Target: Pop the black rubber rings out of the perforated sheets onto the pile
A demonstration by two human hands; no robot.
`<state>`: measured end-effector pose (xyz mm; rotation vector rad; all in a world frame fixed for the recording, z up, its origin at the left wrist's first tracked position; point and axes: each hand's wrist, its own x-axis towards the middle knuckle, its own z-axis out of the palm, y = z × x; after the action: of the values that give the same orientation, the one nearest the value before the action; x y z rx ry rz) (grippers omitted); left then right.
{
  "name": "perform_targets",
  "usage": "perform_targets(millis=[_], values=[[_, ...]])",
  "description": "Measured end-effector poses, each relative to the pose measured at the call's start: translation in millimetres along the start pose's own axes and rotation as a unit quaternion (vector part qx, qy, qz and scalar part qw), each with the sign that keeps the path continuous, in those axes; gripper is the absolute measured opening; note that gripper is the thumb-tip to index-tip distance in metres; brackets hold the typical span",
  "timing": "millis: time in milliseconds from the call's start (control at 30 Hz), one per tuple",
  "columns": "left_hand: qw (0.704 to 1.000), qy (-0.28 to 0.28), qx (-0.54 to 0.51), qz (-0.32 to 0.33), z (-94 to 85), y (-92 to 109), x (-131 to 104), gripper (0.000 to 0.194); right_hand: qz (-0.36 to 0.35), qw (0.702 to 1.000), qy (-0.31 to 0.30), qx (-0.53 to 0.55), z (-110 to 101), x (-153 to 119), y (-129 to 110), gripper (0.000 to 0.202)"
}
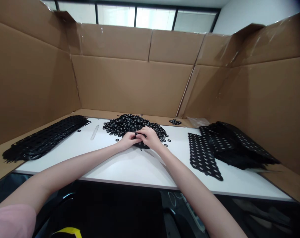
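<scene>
My left hand (127,140) and my right hand (150,137) meet above the middle of the table, fingers closed in a pinch. Between the fingertips is a small dark part of a black piece (143,145), which also shows beneath the hands. It resembles the black perforated sheets nearby, but the fingers cover most of it. Right behind the hands spreads a heap of small black rings (126,123), with several loose ones around its edge.
A stack of black perforated sheets (48,135) lies at the left, near a clear narrow tube (94,132). To the right are a single perforated sheet (204,155) and a bunched pile of black sheets (235,143). Cardboard walls (130,86) enclose the white table (110,170) on three sides.
</scene>
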<state>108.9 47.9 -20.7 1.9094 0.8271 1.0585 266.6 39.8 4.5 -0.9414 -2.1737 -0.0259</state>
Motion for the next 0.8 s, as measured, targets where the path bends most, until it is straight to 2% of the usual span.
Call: perform_targets(millis=[167,333,467,600,700,800], values=[[0.997,0.005,0.071,0.006,-0.1,2,-1,0.046,0.043,0.999,-0.016,0.021,5,2,0,0.021],[0.996,-0.007,0.082,0.017,0.2,0,0,0.044,0.107,0.99,0.003,0.088,8,2,-3,0.023],[0.992,0.003,0.12,0.031,1.7,-5,0,0.044,0.135,0.987,0.012,0.087,11,1,-4,0.026],[0.98,0.003,0.179,0.088,3.8,-2,-3,0.039,0.167,0.982,0.035,0.081,15,2,-4,0.031],[0.984,-0.015,0.156,0.091,3.8,1,-4,0.037,0.174,0.981,0.04,0.081,14,4,-3,0.034],[0.997,0.0,0.07,0.03,2.5,1,-3,0.035,0.136,0.984,0.012,0.113,4,5,0,0.031]])
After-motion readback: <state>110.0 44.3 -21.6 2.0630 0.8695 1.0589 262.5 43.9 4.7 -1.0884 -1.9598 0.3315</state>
